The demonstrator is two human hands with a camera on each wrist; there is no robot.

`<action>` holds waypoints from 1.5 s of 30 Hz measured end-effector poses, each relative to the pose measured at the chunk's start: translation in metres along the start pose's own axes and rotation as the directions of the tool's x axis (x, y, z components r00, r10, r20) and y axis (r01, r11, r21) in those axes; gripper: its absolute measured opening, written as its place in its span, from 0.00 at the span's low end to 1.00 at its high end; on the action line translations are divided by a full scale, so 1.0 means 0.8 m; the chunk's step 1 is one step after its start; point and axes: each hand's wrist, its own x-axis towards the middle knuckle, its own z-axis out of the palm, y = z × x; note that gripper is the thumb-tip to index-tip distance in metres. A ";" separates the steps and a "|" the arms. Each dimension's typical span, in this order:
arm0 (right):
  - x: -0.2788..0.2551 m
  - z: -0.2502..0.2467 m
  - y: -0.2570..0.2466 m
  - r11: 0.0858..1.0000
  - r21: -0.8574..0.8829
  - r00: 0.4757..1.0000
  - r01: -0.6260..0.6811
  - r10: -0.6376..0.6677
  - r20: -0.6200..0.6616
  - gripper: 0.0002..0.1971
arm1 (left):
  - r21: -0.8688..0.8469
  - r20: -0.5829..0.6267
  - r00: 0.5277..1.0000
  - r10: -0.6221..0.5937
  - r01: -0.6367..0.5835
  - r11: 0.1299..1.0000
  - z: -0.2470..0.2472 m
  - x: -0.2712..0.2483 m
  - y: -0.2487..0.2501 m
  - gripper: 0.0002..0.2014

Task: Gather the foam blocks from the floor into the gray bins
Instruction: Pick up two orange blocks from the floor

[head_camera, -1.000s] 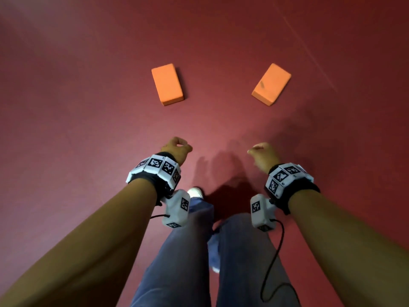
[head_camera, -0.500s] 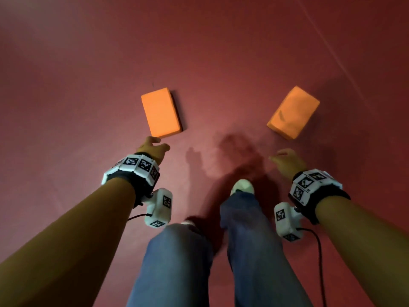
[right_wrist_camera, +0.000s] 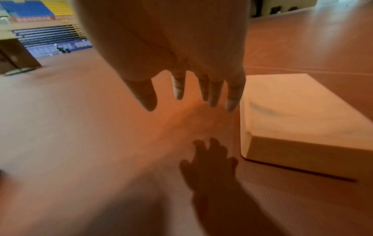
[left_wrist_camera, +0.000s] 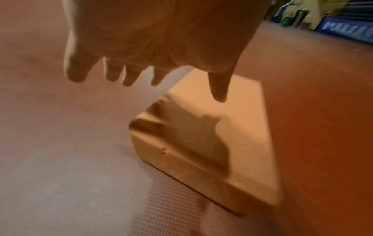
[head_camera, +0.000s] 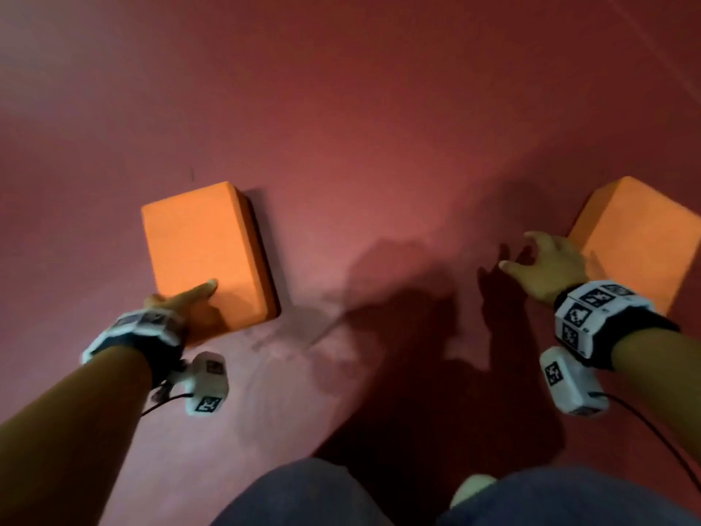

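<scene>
Dark red floor (head_camera: 379, 127) everywhere, kind of a rubbery mat with a fine dotted texture that shows up close in the wrist views. Way off at the far edge the wrist cameras catch blurry blue and yellow stadium seats (right_wrist_camera: 36, 11), so it looks like a sports hall.

Two orange foam blocks lie flat on the floor. The left block (head_camera: 206, 252) sits far-left of the person, long side running near to far. The right block (head_camera: 641, 237) is over at the right edge of the head view, turned at an angle and partly cut off by the frame. The two are well apart, with the person's shadow on the floor between them.

The left hand (head_camera: 186, 301) is over the near end of the left block, thumb stretched across the top face and the other fingers spread down past its left edge. Wide grip, holding nothing. Whether the thumb actually touches the foam is hard to call; the left wrist view is blurry, and there it seems to float just above.

The right hand (head_camera: 546, 260) hangs above bare floor just beside the near-left corner of the right block, fingers straight and fanned, grip wide with nothing in it. Both wrists wear white bands with black marker squares (head_camera: 591, 313).

The person's jeans-clad knees (head_camera: 303, 495) show at the near edge.
</scene>
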 end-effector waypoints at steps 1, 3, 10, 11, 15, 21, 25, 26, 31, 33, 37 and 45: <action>0.021 0.018 0.010 0.992 -0.115 0.998 -0.055 0.057 0.016 0.41 | -0.128 -0.059 0.998 0.019 -0.027 0.991 0.004 0.018 -0.007 0.37; 0.049 0.046 0.027 0.929 -0.358 0.984 -0.100 0.145 0.101 0.50 | -0.198 -0.139 0.989 0.043 -0.070 0.978 0.015 0.024 -0.007 0.37; 0.030 0.030 0.030 0.929 -0.366 0.993 -0.056 0.089 0.072 0.43 | -0.026 0.141 0.879 0.455 -0.457 0.889 0.174 -0.069 0.119 0.44; 0.025 0.019 0.038 0.944 -0.319 0.997 -0.082 0.079 -0.022 0.44 | 0.005 0.224 0.842 0.490 -0.504 0.864 0.197 -0.085 0.142 0.48; 0.010 -0.004 0.096 0.866 0.071 0.863 -0.494 0.499 -0.078 0.64 | 0.176 0.363 0.782 0.506 -0.591 0.787 0.238 -0.074 0.190 0.59; 0.022 0.029 0.107 0.804 0.254 0.820 -0.537 0.569 -0.067 0.69 | 0.139 0.338 0.804 0.489 -0.556 0.820 0.233 -0.037 0.174 0.55; 0.024 0.017 0.112 0.759 0.335 0.812 -0.558 0.582 0.034 0.68 | 0.055 0.417 0.848 0.326 -0.381 0.923 0.229 -0.033 0.191 0.51; 0.026 0.013 0.113 0.751 0.356 0.810 -0.557 0.586 0.029 0.67 | 0.067 0.427 0.849 0.310 -0.372 0.926 0.228 -0.032 0.193 0.53; 0.040 0.012 0.117 0.746 0.393 0.796 -0.537 0.603 -0.058 0.67 | 0.090 0.442 0.855 0.271 -0.343 0.935 0.230 -0.028 0.197 0.36; 0.035 0.018 0.119 0.760 0.385 0.796 -0.524 0.598 -0.096 0.66 | 0.098 0.454 0.848 0.273 -0.353 0.931 0.232 -0.024 0.197 0.38; 0.020 -0.001 0.116 0.777 0.432 0.846 -0.458 0.531 -0.058 0.66 | 0.180 0.410 0.870 0.272 -0.370 0.911 0.224 -0.038 0.193 0.46; -0.179 -0.091 0.110 0.045 0.860 0.815 -0.509 0.349 0.464 0.25 | 0.395 0.349 0.932 0.097 -0.240 0.887 0.182 -0.241 0.142 0.54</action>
